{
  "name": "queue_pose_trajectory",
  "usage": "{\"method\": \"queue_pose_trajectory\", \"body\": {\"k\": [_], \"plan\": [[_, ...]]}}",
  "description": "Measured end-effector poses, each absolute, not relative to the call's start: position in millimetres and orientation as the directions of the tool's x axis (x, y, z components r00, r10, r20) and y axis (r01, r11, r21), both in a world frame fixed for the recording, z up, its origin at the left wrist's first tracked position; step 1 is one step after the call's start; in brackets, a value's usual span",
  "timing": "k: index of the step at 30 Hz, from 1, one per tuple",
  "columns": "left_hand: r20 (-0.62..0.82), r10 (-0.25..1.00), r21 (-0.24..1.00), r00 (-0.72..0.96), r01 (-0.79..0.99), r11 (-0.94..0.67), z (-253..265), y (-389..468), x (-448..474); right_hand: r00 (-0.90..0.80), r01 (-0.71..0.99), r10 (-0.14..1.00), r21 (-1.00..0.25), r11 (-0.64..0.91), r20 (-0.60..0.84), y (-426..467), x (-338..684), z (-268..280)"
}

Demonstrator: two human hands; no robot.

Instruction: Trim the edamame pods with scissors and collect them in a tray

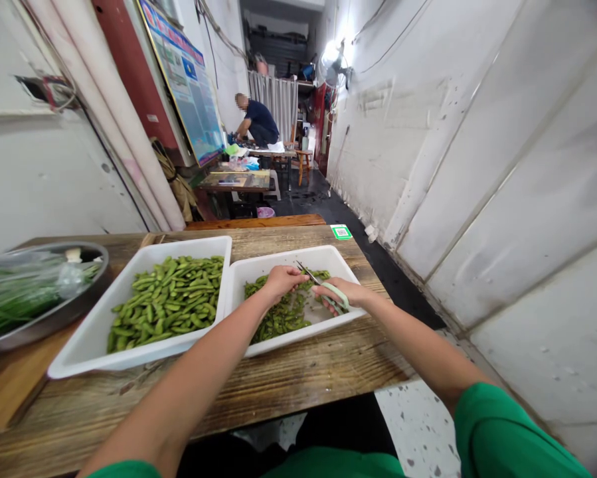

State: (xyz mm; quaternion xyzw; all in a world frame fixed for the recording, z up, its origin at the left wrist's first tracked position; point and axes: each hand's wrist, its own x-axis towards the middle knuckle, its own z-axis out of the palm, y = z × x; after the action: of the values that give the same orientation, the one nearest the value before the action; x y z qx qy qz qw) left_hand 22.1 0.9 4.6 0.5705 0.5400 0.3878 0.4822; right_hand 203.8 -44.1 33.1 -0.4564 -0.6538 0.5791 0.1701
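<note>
My right hand (339, 297) is closed round scissors (337, 292) with pale green handles, and their dark blades point up and left. Close to the blades, my left hand (284, 281) pinches what looks like a small green edamame pod, mostly hidden by the fingers. Both hands are over the right white tray (238, 292), which holds loose edamame pods (284, 318) and shows some bare bottom on its right side. To the left, a second white tray (74, 352) carries a large heap of edamame pods (171, 295).
Both trays stand on a wooden table (278, 392). At far left sits a metal basin (103, 265) with bagged green vegetables (24, 299). A green QR card (341, 232) lies at the table's back edge. Farther back, a person (258, 119) bends beside another table.
</note>
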Motion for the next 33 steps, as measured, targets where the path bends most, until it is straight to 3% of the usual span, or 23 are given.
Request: {"method": "queue_pose_trajectory", "body": {"k": [9, 14, 17, 21, 26, 29, 33], "plan": [[-0.046, 0.991, 0.951, 0.125, 0.308, 0.005, -1.2, 4.0, 17.4, -0.469, 0.443, 0.852, -0.897, -0.003, -0.234, -46.1, 205.0, 32.5], [0.016, 0.992, 0.906, 0.124, 0.418, -0.066, -1.2, 11.2, 16.0, -0.282, 0.235, 0.953, -0.971, -0.040, -0.108, -36.9, 205.0, 27.9], [0.025, 0.980, 0.818, 0.197, 0.560, -0.133, 3.6, 14.8, 23.2, -0.204, 0.130, 0.977, -0.991, -0.042, -0.068, -32.1, 204.9, 26.4], [0.052, 0.945, 0.613, 0.323, 0.737, -0.285, 3.2, 18.0, 45.4, -0.189, 0.095, 0.981, -0.995, -0.035, -0.052, -28.4, 205.4, 22.2], [0.077, 0.963, 0.481, 0.256, 0.837, -0.261, -6.5, 23.2, 66.7, -0.210, 0.106, 0.977, -0.994, -0.004, -0.026, -25.6, 206.7, 16.3], [0.045, 0.969, 0.552, 0.244, 0.802, -0.228, -5.6, 24.8, 60.9, -0.229, 0.160, 0.971, -0.987, -0.028, -0.065, -25.3, 207.8, 14.6], [-0.055, 0.966, 0.795, 0.253, 0.596, -0.111, 0.0, 19.9, 33.7, -0.292, 0.349, 0.946, -0.937, -0.034, -0.143, -26.3, 209.1, 14.3]]}}
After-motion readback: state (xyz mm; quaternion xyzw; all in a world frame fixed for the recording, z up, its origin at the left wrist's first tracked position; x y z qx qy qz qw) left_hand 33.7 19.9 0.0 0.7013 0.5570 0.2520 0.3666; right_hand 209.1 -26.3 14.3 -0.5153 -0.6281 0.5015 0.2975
